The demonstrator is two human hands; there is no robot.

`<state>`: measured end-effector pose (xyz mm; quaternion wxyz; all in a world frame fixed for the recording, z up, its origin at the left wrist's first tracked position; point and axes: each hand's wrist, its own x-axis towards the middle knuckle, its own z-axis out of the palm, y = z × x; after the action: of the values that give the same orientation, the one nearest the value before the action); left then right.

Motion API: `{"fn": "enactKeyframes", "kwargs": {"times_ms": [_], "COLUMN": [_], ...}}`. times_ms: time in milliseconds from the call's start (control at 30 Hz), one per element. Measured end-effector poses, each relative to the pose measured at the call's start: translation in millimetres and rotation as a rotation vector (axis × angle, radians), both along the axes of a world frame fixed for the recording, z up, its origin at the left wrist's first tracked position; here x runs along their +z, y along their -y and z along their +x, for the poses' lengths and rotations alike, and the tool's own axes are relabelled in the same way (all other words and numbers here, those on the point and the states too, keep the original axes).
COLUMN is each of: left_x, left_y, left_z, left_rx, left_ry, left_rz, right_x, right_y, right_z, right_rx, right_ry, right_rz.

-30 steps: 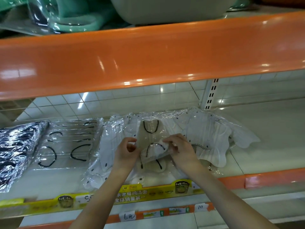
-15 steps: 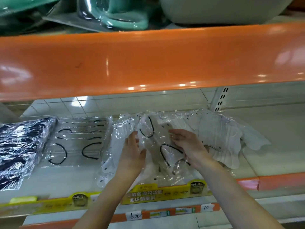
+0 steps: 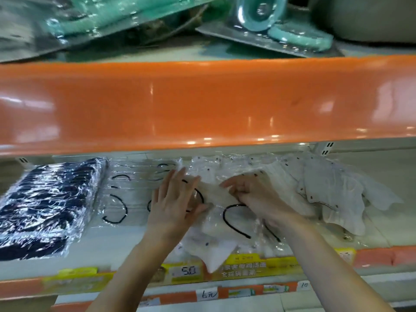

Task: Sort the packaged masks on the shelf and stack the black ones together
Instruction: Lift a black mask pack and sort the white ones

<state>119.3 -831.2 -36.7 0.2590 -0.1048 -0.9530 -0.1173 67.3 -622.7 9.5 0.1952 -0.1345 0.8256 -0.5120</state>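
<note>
A stack of black packaged masks (image 3: 47, 208) lies at the left of the shelf. Beside it sits a stack of white masks with black ear loops (image 3: 126, 194) in clear wrap. A loose heap of white dotted mask packs (image 3: 315, 190) spreads over the middle and right. My left hand (image 3: 175, 203) lies flat with straight fingers on a clear-wrapped white mask (image 3: 216, 224) with black loops. My right hand (image 3: 254, 194) has curled fingers gripping the same pack from the right side.
An orange shelf edge (image 3: 202, 102) hangs just above the hands. Teal packaged goods (image 3: 292, 25) lie on the upper shelf. Yellow price labels (image 3: 243, 266) line the lower rail. Bare shelf surface (image 3: 387, 176) shows at the far right.
The camera has swung left and tilted up, so the black stack shows more fully. Both hands have shifted left with the white pack; my left hand has flattened on it.
</note>
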Motion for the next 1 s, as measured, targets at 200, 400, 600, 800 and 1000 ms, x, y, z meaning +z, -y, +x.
{"fn": "enactKeyframes", "kwargs": {"times_ms": [200, 400, 600, 800, 1000], "left_x": [-12, -11, -16, -45, -47], "left_y": [34, 65, 95, 125, 132], "left_z": [28, 47, 42, 34, 39], "left_rx": [-0.343, -0.258, -0.036, 0.041, 0.086], "left_ry": [0.072, -0.079, -0.201, -0.1, 0.242], "left_rz": [-0.276, -0.12, -0.08, -0.068, -0.019], "right_x": [-7, -10, -21, -42, -74], "right_y": [48, 82, 114, 145, 157], "right_z": [5, 22, 33, 55, 69], "right_rx": [-0.072, -0.038, -0.084, 0.168, 0.24], "right_ry": [0.132, 0.346, -0.424, -0.573, -0.657], "right_rz": [-0.066, -0.206, 0.383, 0.59, 0.66]}}
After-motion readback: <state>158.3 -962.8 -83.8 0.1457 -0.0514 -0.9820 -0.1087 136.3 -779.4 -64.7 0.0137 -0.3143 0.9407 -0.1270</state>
